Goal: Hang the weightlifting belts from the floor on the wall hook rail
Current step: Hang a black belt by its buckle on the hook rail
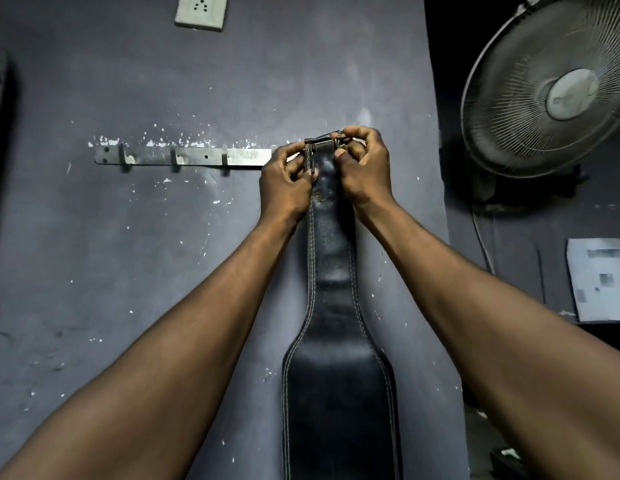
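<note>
The buckle (pixel 324 142) of the belt (pixel 336 271) is being pinched by the left hand (pixel 284 181) and right hand (pixel 365 168) at the hook rail (pixel 184 156); either grip should be loosened only once a hook is caught.

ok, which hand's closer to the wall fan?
Right. The right hand grips the top of the belt on the side toward the fan; the left hand grips it on the far side, by the hook rail.
</note>
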